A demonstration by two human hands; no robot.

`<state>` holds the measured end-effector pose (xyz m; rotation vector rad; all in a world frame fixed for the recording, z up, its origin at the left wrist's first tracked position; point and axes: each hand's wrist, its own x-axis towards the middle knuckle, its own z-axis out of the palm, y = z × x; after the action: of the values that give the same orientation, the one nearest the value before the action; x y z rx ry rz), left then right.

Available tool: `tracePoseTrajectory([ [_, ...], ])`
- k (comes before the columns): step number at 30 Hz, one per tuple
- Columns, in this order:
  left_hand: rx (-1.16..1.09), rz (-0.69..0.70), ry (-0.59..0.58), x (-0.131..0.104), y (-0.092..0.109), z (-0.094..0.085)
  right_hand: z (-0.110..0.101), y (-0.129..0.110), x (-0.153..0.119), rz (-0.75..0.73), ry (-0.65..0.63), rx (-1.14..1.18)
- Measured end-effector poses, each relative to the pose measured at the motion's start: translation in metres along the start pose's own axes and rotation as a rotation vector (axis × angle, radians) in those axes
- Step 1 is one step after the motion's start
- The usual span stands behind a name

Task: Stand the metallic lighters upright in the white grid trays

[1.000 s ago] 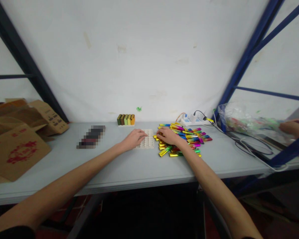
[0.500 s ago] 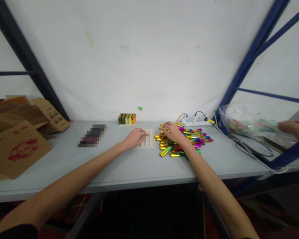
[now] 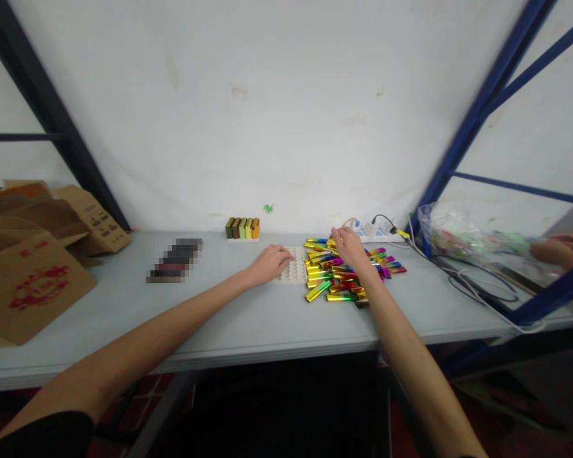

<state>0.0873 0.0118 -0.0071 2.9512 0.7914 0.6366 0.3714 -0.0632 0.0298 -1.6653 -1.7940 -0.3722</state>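
My left hand [image 3: 270, 264] lies over the left side of a white tray [image 3: 296, 270] with rows of small round holes, its fingers curled onto the tray. Right of the tray is a loose pile of shiny lighters [image 3: 341, 297] in gold, green, blue, red and purple. At the back of this pile my right hand [image 3: 349, 247] has its fingers pinched together. Whatever is between those fingertips is too small and blurred to make out.
A holder with upright lighters [image 3: 242, 229] stands by the wall. Cardboard boxes [image 3: 38, 280] fill the left, near a pixelated dark object [image 3: 176, 261]. A power strip [image 3: 377, 235], cables [image 3: 482, 296] and plastic bags [image 3: 458, 232] are right, beside another person's hand [image 3: 561, 251].
My left hand and the white tray have shifted right, up against the pile. My right hand has moved right and slightly back, and its fingers have drawn together.
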Motion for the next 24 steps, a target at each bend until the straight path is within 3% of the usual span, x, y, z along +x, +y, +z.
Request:
tracePoseTrajectory([
  [10,-0.044,0.003,0.001,0.004,0.0,-0.001,-0.002,-0.005,-0.001,0.078,-0.026,-0.017],
  [24,-0.066,0.001,0.003,-0.015,-0.014,-0.011,-0.005,-0.007,-0.002,0.08,-0.071,-0.046],
])
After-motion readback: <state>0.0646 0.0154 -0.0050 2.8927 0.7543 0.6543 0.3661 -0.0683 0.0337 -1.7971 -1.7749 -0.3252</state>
